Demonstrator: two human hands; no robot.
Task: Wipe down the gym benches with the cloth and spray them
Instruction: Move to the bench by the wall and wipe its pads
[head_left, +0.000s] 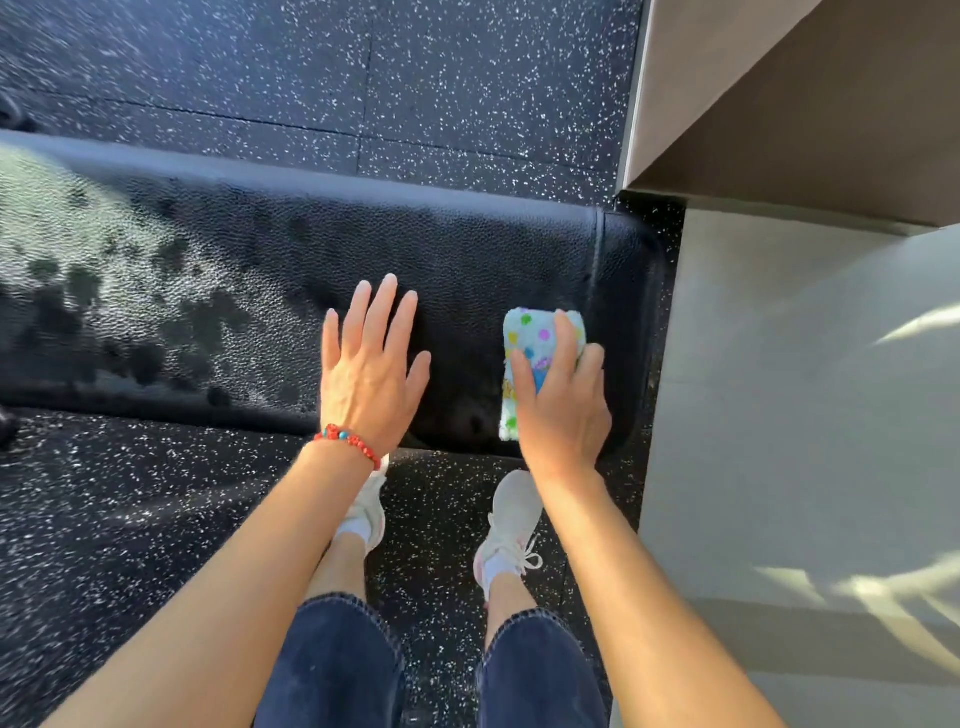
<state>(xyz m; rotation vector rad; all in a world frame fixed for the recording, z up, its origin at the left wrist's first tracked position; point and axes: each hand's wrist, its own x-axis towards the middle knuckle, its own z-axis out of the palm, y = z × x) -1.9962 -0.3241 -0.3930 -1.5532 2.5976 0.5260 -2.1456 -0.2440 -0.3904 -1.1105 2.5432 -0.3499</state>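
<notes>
A black padded gym bench (467, 249) runs across the view from the left to the right of centre. Its left part shows wet patches and glare. My right hand (563, 405) presses a folded white cloth (535, 332) with coloured paw prints onto the bench near its right end. My left hand (371, 369) lies flat on the pad beside it, fingers spread, holding nothing; a red bead bracelet is on that wrist. No spray bottle is in view.
The floor (363, 78) is black rubber with white speckles. A beige wall (805, 364) and a ledge stand close to the bench's right end. My white shoes (511, 525) are on the floor just in front of the bench.
</notes>
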